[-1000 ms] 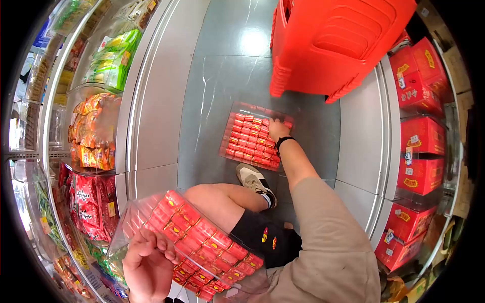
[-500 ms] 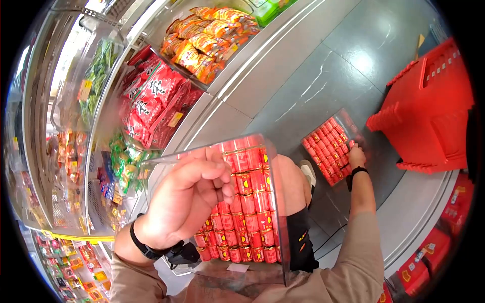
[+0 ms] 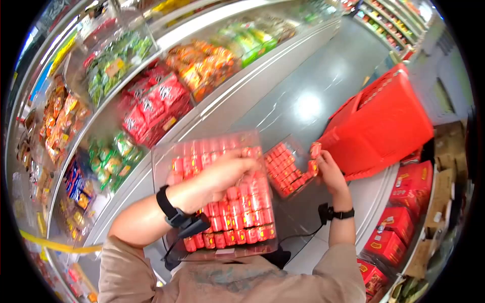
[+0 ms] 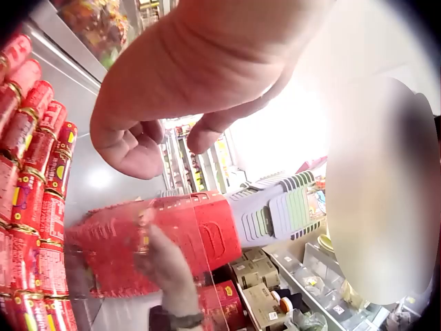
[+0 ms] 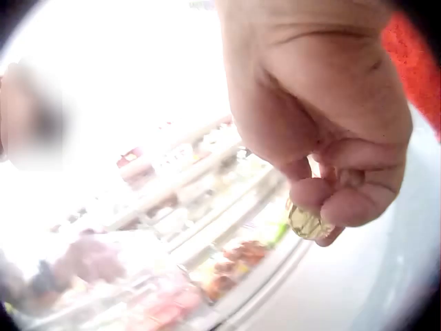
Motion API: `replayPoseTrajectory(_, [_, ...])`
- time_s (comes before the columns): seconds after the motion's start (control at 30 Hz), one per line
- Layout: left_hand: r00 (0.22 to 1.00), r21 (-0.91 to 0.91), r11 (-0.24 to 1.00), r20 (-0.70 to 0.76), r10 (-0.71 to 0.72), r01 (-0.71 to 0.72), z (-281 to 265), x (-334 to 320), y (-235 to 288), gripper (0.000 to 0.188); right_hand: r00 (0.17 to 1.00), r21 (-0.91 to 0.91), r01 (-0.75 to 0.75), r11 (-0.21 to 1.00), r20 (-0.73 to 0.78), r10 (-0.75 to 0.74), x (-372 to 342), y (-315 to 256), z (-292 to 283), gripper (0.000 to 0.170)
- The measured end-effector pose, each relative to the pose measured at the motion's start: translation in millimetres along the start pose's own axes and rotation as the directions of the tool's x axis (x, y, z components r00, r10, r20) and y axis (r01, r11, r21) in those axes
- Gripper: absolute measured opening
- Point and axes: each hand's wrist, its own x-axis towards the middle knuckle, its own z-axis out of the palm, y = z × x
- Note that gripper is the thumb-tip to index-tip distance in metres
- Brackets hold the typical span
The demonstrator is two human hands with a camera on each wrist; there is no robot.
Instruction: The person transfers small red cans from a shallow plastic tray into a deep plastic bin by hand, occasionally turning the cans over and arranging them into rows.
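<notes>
In the head view, a clear box (image 3: 220,251) of stacked red rolls (image 3: 235,222) tilts against the person's front. My left hand (image 3: 225,177) hovers over these rolls, fingers loosely bent; the left wrist view shows this hand (image 4: 200,76) holding nothing, with red rolls (image 4: 52,214) beside it. My right hand (image 3: 332,175) pinches a small red roll (image 3: 315,150) above the right edge of a second clear box of red rolls (image 3: 285,166), low down. From the right wrist, the fingers of the hand (image 5: 331,103) partly hide the roll, whose gold end (image 5: 309,222) shows.
Stacked red baskets (image 3: 384,126) stand just beyond my right hand. Shelves of bagged snacks (image 3: 156,101) curve along the left, and red cartons (image 3: 389,245) line the right. Grey floor (image 3: 303,86) runs between them. A yellow strip (image 3: 60,246) crosses the lower left.
My right hand has lifted from the lower box with a roll. My left hand has moved across the rolls of the near box. The head view has turned and tilted up, showing more of the aisle.
</notes>
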Motion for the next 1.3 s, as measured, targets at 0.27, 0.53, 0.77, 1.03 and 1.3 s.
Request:
replayPoseTrajectory(0.27, [0.944,0.004,0.96,0.183,0.275,-0.281,9.1,-17.7,-21.7,0.047,0.904,-0.165,0.37,0.914,0.29,-0.313,-89.0,-108.0,84.1,0.028])
replayPoseTrajectory(0.53, [0.944,-0.132,0.942,0.078,0.321,-0.31,3.9,-7.3,-38.3,0.018,0.876,-0.36,0.474,0.804,0.285,-0.389,-80.3,-106.5,114.8,0.029])
replayPoseTrajectory(0.77, [0.993,-0.039,0.993,-0.056,0.108,-0.11,-6.3,8.8,-48.3,0.02,0.957,-0.086,0.285,0.955,0.075,-0.279,-92.5,-101.5,109.9,0.021])
replayPoseTrajectory(1.03, [0.959,0.207,0.978,-0.279,0.048,0.011,-18.2,46.6,-67.1,0.025,0.981,0.112,0.193,0.975,-0.042,-0.189,-104.3,-72.2,89.1,0.023])
replayPoseTrajectory(1.3, [0.939,0.169,0.975,-0.287,0.191,-0.147,-24.6,71.1,-75.3,0.029,0.982,0.12,0.18,0.976,-0.084,-0.17,-115.2,-55.7,71.1,0.023])
